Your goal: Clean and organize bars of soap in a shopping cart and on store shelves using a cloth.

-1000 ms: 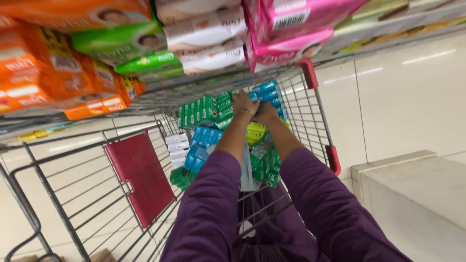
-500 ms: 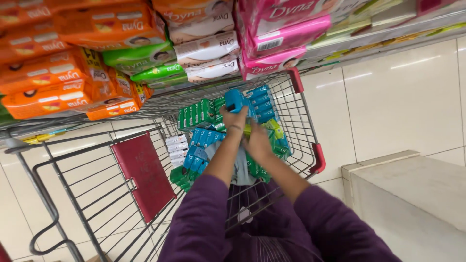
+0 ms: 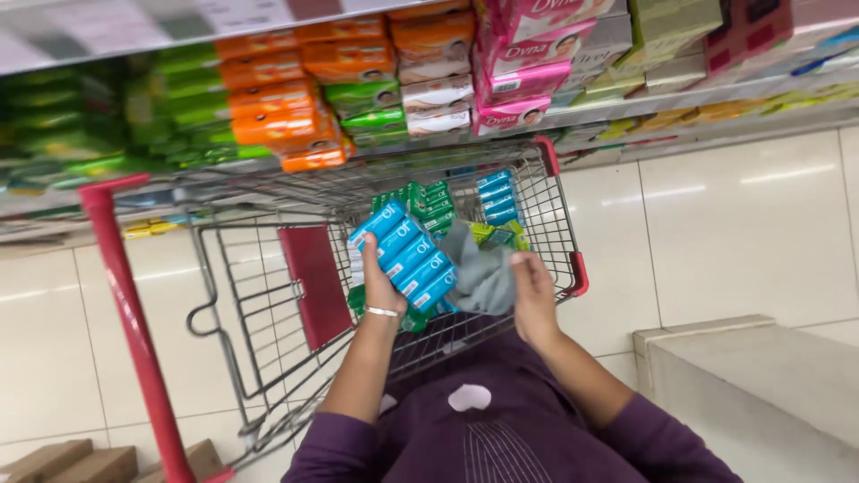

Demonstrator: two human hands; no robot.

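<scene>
My left hand [image 3: 379, 279] grips a stack of several blue soap boxes [image 3: 407, 255], lifted above the wire shopping cart [image 3: 268, 313]. A silver bangle sits on that wrist. My right hand [image 3: 533, 288] holds a grey cloth [image 3: 481, 273] just right of the blue stack. Down in the cart's basket lie green soap boxes [image 3: 428, 204] and more blue boxes [image 3: 497, 199]. Both purple sleeves reach in from the bottom of the view.
Shelves of orange [image 3: 268, 116], green, white and pink [image 3: 528, 67] soap boxes rise behind the cart. The cart's red handle [image 3: 125, 313] stands at left, its red seat flap [image 3: 315, 284] inside. A low grey ledge [image 3: 761, 385] sits at right. Cardboard boxes [image 3: 80, 463] lie bottom left.
My hands have come up out of the cart's basket toward me; the left one now carries a stack of blue boxes and the right one a grey cloth.
</scene>
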